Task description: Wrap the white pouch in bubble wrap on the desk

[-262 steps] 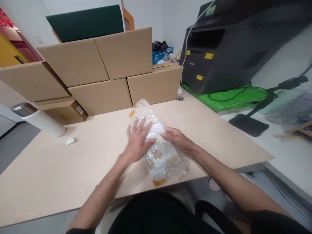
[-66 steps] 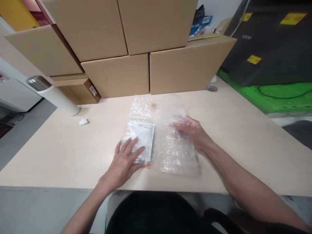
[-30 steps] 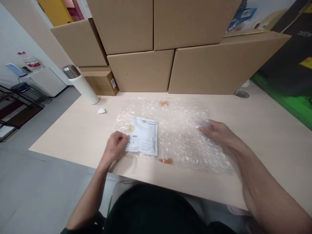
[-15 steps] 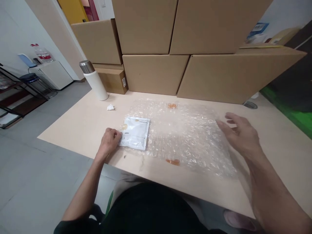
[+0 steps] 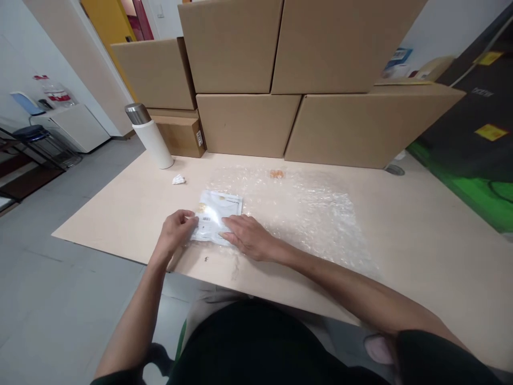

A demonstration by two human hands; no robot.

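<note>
Under bubble wrap [image 5: 298, 211], tabletop [image 5: 124, 214] (pale), grey floor [image 5: 80, 291]

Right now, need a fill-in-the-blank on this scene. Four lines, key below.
1. The packet lies on clear ____.
2. The hand nearer the flask is the person's ____ one.
3. The flask's body is ____ in colour.
4. The stacked boxes are made of ____.

Missing words: bubble wrap; left; white; cardboard.

White packet [image 5: 216, 206] on bubble wrap [image 5: 316, 216]
The left hand [image 5: 175, 231] touches the packet's left edge; the right hand [image 5: 251, 237] touches its right side.
</note>
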